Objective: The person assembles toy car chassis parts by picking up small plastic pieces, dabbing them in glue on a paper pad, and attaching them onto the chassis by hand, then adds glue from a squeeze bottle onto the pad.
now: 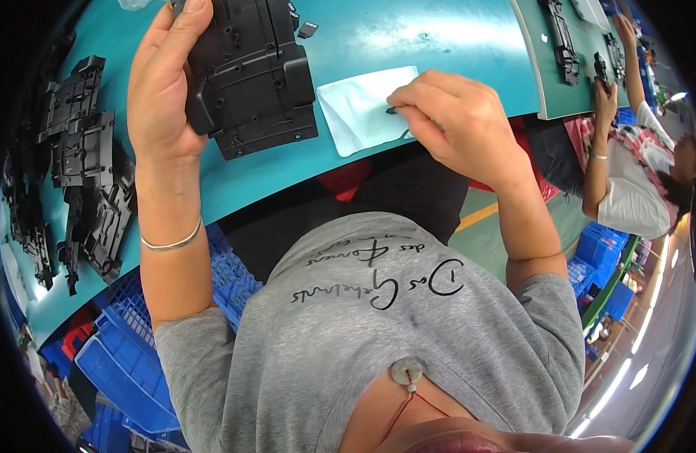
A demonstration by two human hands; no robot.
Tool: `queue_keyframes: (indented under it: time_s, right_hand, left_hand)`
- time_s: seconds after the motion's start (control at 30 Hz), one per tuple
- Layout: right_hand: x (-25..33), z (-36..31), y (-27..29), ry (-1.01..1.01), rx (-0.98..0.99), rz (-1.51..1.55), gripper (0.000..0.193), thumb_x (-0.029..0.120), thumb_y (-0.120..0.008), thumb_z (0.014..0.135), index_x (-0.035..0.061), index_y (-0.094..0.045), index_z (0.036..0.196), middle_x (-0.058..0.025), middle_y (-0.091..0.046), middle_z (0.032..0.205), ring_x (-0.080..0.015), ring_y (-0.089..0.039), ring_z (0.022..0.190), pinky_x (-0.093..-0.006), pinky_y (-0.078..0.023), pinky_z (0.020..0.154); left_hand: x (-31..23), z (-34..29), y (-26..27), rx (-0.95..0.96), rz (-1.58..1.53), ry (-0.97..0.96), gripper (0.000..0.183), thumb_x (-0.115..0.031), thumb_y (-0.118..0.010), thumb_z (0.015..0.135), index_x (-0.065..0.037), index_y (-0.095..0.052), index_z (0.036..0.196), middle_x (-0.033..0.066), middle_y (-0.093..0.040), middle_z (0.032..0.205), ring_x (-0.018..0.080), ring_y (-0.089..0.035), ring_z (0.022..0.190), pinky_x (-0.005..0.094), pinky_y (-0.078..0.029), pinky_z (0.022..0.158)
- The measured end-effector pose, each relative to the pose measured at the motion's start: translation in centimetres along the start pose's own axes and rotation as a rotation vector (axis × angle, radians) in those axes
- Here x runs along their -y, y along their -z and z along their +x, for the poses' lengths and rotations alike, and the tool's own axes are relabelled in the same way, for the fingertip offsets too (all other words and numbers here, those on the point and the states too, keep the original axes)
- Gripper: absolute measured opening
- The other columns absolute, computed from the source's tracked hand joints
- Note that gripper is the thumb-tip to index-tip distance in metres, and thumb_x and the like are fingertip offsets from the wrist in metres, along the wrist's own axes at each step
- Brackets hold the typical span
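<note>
My left hand [163,98] is closed around the left side of a large black moulded plastic part [246,90], which has ribs and small screw bosses. That part is held tilted above the teal table [408,38]. To its right lies a flat white sheet or bag [352,113] near the table's front edge. Over this white piece my right hand [465,121] is pinched, thumb against forefinger, on a small black piece [392,111]. The fingers hide most of it, so its kind cannot be told. A few small black pieces [308,29] lie beyond the moulded part.
Similar black moulded parts [84,147] are heaped along the table's left side. Blue plastic crates [129,370] stand below it. On the right, a co-worker's hand [606,102] holds a black part at a green table [533,45] with a long black piece [563,45].
</note>
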State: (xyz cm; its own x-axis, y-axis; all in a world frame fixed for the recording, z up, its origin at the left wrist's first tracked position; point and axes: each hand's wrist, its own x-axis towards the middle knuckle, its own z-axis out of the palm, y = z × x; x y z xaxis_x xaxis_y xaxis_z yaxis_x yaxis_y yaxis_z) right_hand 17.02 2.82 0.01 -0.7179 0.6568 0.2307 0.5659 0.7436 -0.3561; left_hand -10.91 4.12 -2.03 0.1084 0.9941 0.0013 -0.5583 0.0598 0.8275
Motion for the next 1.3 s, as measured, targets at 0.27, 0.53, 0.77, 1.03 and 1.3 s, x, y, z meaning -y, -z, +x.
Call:
queue_keyframes:
  time_s: [0.27, 0.53, 0.77, 1.03, 1.3]
  right_hand:
    - [0.3, -0.4, -0.3, 0.028, -0.037, -0.057, 0.012, 0.002, -0.061, 0.069, 0.0057, -0.059, 0.080, -0.0060, -0.057, 0.073, -0.0250, -0.058, 0.067, -0.0346, -0.047, 0.058]
    - [0.1, -0.7, -0.5, -0.017, -0.042, -0.001, 0.010, 0.002, -0.061, 0.069, 0.0057, -0.058, 0.078, -0.0057, -0.057, 0.073, -0.0247, -0.058, 0.068, -0.0345, -0.047, 0.058]
    - [-0.1, -0.7, -1.3, -0.016, -0.091, 0.035, 0.008, 0.002, -0.060, 0.071, 0.0060, -0.058, 0.078, -0.0056, -0.056, 0.072, -0.0246, -0.057, 0.066, -0.0343, -0.046, 0.056]
    - [-0.3, -0.7, -1.6, -0.035, -0.113, 0.029, 0.008, 0.001, -0.061, 0.071, 0.0057, -0.058, 0.077, -0.0053, -0.056, 0.070, -0.0238, -0.057, 0.064, -0.0334, -0.046, 0.054]
    - [-0.3, -0.6, -1.3, -0.022, -0.109, 0.033, 0.008, 0.001, -0.061, 0.070, 0.0059, -0.059, 0.077, -0.0054, -0.057, 0.071, -0.0234, -0.057, 0.065, -0.0331, -0.046, 0.055]
  left_hand:
    - [0.1, 0.1, 0.3, -0.022, -0.004, -0.020, 0.018, -0.015, -0.047, 0.094, -0.002, -0.054, 0.104, 0.0067, -0.063, 0.096, 0.0147, -0.063, 0.083, 0.0278, -0.054, 0.073]
    - [0.0, 0.1, 0.0, -0.013, 0.001, -0.015, 0.019, -0.014, -0.046, 0.094, -0.002, -0.054, 0.106, 0.0061, -0.063, 0.098, 0.0144, -0.063, 0.084, 0.0282, -0.053, 0.074]
    - [0.1, 0.0, 0.3, -0.067, -0.015, -0.026, 0.019, -0.014, -0.046, 0.094, -0.002, -0.055, 0.105, 0.0053, -0.063, 0.098, 0.0138, -0.063, 0.086, 0.0273, -0.052, 0.076]
    - [0.0, 0.0, 0.3, -0.033, -0.019, -0.033, 0.020, -0.014, -0.047, 0.094, -0.002, -0.055, 0.107, 0.0060, -0.063, 0.100, 0.0138, -0.063, 0.086, 0.0273, -0.052, 0.076]
    - [0.1, 0.1, 0.4, -0.039, -0.013, -0.035, 0.018, -0.014, -0.047, 0.094, -0.002, -0.055, 0.103, 0.0053, -0.063, 0.096, 0.0136, -0.063, 0.084, 0.0275, -0.053, 0.074]
